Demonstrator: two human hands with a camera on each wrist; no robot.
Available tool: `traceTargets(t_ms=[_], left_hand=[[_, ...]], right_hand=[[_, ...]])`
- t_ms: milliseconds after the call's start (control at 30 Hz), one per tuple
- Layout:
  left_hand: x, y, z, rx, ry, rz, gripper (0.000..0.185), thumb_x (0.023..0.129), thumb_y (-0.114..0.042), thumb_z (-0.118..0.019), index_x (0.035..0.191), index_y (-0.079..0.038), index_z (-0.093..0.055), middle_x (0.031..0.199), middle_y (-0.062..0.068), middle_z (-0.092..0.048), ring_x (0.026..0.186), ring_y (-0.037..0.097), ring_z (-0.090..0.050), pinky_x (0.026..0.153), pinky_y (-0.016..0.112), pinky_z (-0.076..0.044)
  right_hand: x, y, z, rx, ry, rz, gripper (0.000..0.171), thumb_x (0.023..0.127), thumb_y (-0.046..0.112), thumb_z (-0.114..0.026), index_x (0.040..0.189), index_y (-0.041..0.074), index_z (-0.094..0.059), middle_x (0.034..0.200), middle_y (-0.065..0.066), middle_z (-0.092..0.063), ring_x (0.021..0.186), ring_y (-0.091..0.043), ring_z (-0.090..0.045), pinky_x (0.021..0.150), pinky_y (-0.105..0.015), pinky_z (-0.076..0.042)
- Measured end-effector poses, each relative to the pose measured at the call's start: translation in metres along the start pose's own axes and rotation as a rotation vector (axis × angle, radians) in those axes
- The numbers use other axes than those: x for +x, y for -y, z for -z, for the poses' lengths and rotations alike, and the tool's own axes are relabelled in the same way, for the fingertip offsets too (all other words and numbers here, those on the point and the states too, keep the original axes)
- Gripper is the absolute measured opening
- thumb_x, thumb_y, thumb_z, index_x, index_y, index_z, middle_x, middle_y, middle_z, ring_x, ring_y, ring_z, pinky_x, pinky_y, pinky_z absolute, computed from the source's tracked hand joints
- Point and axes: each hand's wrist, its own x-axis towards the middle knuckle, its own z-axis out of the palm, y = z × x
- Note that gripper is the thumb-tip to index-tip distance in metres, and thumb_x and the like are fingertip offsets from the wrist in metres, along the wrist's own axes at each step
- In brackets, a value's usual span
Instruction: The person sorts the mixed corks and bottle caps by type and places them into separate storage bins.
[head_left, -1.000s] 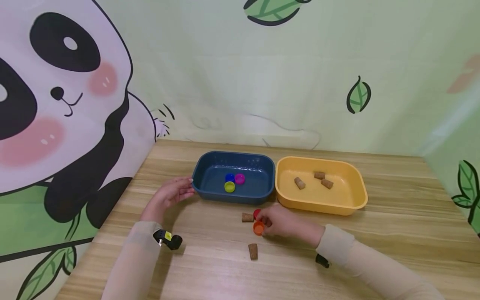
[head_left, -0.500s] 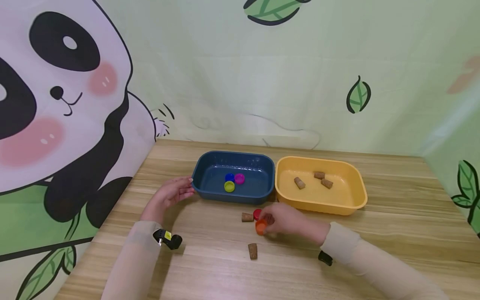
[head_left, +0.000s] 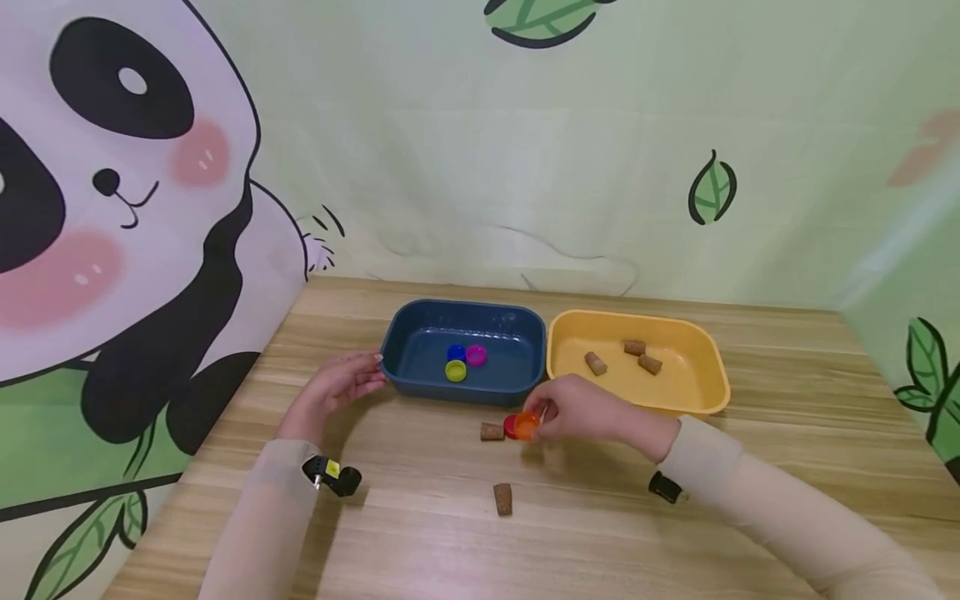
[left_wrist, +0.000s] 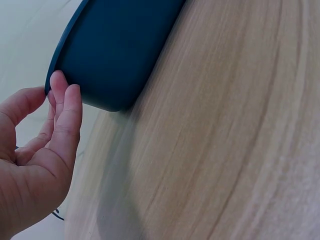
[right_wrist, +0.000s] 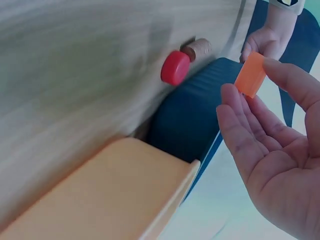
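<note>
Orange cap pinched by right hand; red cap, cork beside; left hand relaxed, touching blue tray.

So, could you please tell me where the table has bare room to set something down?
Bare wood lies right of the yellow tray and behind both trays. It is crowded before the blue tray: red cap, two corks, right hand.

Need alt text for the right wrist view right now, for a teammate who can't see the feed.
The right hand pinches an orange cap between thumb and fingertips, lifted off the wooden table. On the table lie a red cap and a cork, next to the blue tray, with the yellow tray in the foreground.
</note>
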Motion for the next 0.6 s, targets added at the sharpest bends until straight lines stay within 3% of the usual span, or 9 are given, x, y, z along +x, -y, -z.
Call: traceTargets(t_ms=[233,433,600], left_hand=[[0.0,0.001,0.002,-0.004,-0.001,-0.003,0.027,0.108,-0.009,-0.048,0.131,0.004,-0.047,0.081,-0.006,-0.073,0.076,0.004,-0.072,0.076,0.017,-0.063],[0.001,0.001,0.002,-0.005,0.0,-0.004,0.017,0.108,-0.009,-0.048,0.123,-0.001,-0.052,0.081,-0.007,-0.073,0.076,0.004,-0.072,0.078,0.018,-0.063],[0.002,0.002,0.003,-0.002,0.008,-0.002,0.021,0.108,-0.009,-0.048,0.126,0.001,-0.049,0.081,-0.007,-0.073,0.077,0.004,-0.072,0.077,0.018,-0.063]], right_hand=[[0.005,0.001,0.016,0.002,0.036,0.037,0.024,0.086,0.011,-0.078,0.109,0.004,-0.073,0.091,-0.002,-0.075,0.079,-0.006,-0.063,0.073,-0.017,-0.056],[0.015,0.005,0.035,-0.001,0.062,0.012,0.025,0.089,0.014,-0.078,0.112,0.006,-0.071,0.093,-0.003,-0.075,0.08,-0.008,-0.064,0.073,-0.018,-0.056],[0.024,0.007,0.047,0.023,0.078,0.02,0.026,0.089,0.013,-0.076,0.112,0.002,-0.07,0.096,-0.007,-0.075,0.081,-0.01,-0.064,0.074,-0.018,-0.057]])
